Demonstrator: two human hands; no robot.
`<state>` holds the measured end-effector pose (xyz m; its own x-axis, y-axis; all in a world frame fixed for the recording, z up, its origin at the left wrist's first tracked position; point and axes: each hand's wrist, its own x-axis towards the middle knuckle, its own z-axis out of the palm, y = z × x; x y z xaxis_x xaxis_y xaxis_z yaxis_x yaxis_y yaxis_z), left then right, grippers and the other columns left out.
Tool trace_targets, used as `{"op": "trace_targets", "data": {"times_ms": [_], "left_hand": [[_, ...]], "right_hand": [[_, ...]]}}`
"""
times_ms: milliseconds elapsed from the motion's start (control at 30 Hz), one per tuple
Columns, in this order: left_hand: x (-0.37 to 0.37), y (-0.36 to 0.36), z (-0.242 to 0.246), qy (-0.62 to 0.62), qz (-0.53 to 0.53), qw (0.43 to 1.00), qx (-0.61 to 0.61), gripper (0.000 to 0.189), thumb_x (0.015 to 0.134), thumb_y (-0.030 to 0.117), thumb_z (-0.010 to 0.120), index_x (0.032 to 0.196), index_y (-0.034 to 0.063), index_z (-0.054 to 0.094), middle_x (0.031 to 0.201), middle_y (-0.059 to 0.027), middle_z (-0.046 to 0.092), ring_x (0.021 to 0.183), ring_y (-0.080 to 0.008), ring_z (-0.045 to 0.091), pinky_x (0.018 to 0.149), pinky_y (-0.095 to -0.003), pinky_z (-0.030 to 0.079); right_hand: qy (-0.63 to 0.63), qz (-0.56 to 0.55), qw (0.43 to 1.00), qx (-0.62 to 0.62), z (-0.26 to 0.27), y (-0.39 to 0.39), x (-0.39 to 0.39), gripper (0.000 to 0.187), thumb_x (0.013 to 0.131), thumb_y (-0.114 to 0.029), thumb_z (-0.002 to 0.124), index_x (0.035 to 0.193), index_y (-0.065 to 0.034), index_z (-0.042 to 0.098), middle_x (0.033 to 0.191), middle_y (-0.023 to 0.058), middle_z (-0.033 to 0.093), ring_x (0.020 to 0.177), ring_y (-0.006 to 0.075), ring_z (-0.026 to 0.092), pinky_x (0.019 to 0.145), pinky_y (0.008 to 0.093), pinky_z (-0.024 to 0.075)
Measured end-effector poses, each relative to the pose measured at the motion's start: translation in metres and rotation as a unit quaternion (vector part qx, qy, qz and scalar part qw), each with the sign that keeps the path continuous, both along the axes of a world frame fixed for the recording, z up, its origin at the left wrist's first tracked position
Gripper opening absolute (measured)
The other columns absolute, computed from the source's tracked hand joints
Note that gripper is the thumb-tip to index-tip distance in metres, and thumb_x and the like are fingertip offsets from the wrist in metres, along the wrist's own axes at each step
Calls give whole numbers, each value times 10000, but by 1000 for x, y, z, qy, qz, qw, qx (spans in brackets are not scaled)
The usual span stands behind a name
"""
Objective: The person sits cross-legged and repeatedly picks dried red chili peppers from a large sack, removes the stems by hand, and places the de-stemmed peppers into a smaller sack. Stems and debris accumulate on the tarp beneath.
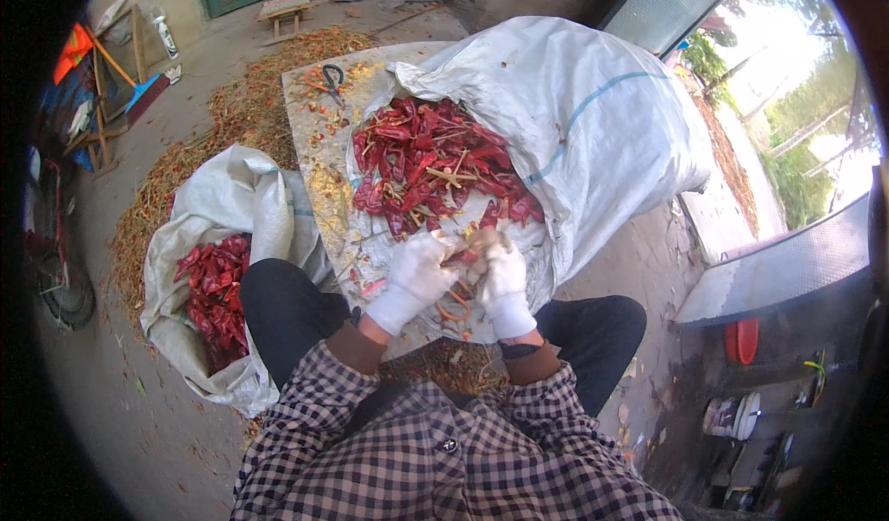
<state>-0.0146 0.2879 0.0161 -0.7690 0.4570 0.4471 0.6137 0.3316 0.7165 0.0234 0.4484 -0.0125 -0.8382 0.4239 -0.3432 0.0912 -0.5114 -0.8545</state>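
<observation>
Both of my hands wear white gloves and meet over a board. My left hand has its fingers closed on a dried red chili pepper, whose other end lies at the blurred fingers of my right hand. Just below them, orange-handled scissors lie on the board. Beyond my hands, a heap of dried red chili peppers spills from the mouth of a large white woven sack. A second pair of scissors rests on the board's far left part, among yellow seeds.
A smaller woven sack holding red chili pieces stands left of my knee. Stems and debris are piled behind it. A small stool, a broom and a wheel stand farther off; a white bucket is at lower right.
</observation>
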Motion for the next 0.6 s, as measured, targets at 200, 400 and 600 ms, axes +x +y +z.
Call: {"op": "trace_targets", "data": {"times_ms": [200, 400, 600], "left_hand": [[0, -25, 27, -250, 27, 957, 146, 202, 808, 105, 736, 995, 43, 692, 915, -85, 709, 858, -209, 686, 793, -325, 544], [-34, -60, 23, -386, 64, 788, 474, 245, 866, 13, 548, 1104, -1, 606, 1094, -146, 678, 787, -184, 670, 797, -295, 540], [-36, -45, 7, -386, 62, 847, 360, 404, 871, -54, 515, 1265, -9, 591, 990, -94, 683, 759, -131, 637, 707, -257, 531]], "right_hand": [[180, 378, 893, 164, 28, 64, 11, 338, 946, -229, 626, 1238, -59, 614, 968, 36, 695, 728, 127, 638, 648, 270, 518], [-52, 328, 783, 526, -4, 35, -4, 452, 863, -291, 655, 1266, -87, 640, 1187, 134, 698, 1109, 265, 666, 941, 363, 508], [-64, 222, 550, 803, -45, -13, -57, 393, 850, -391, 671, 1080, -73, 685, 1119, 136, 681, 1054, 332, 640, 883, 467, 504]]}}
